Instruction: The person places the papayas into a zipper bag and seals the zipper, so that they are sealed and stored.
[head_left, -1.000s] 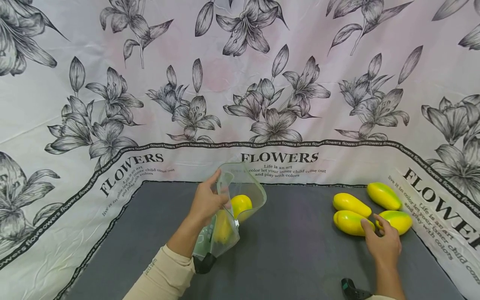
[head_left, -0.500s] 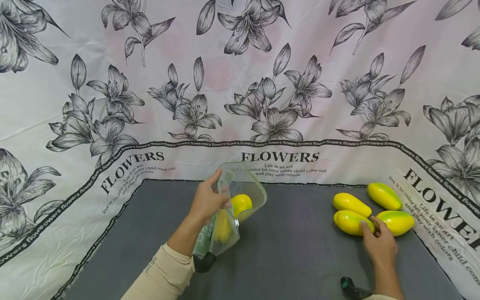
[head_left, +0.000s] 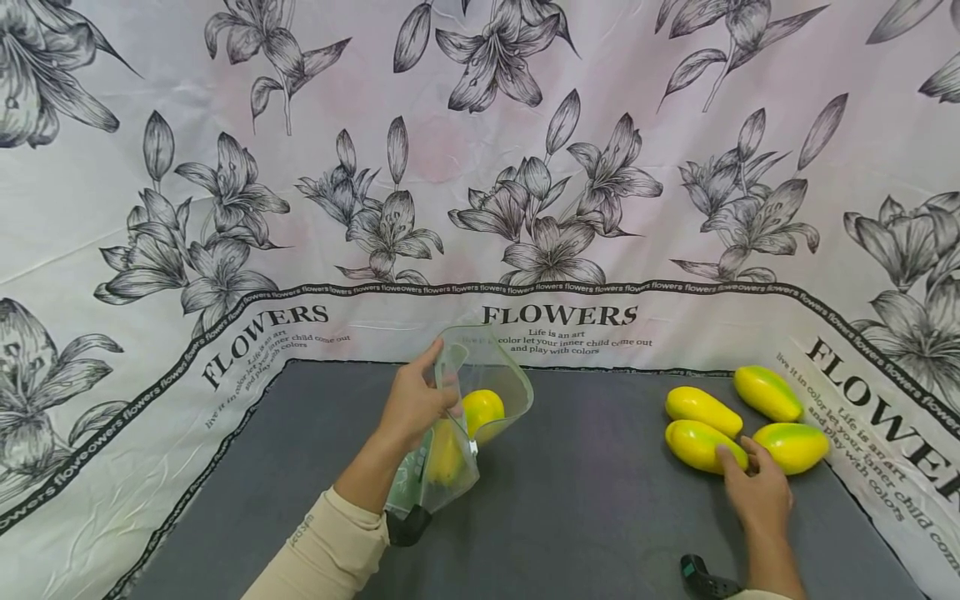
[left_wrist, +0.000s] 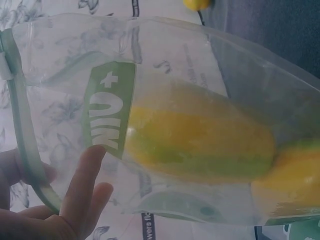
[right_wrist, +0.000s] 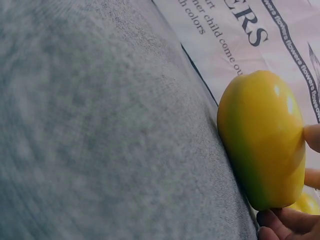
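Note:
My left hand (head_left: 416, 404) grips the top edge of a clear zip bag (head_left: 504, 354) with a green-tinted strip. Two yellow mangoes show through its plastic, one of them (left_wrist: 200, 140) large in the left wrist view. On the right of the table, my right hand (head_left: 759, 487) has thumb and fingers around the right end of the near-left yellow-green mango (head_left: 697, 444). The right wrist view has a mango (right_wrist: 262, 140) with fingers against its side and lower end. That mango still lies on the table among the others.
Close to the right hand lie further mangoes: one on the right (head_left: 793, 446), one at the back right (head_left: 768, 393) and one at the back left (head_left: 701, 408). The dark grey table (head_left: 585, 500) is bordered by a flower-printed cloth (head_left: 420, 208).
My right hand has shifted slightly left, away from the right-hand mango and onto the near-left one, which has moved a touch. The left hand and bag have stayed put.

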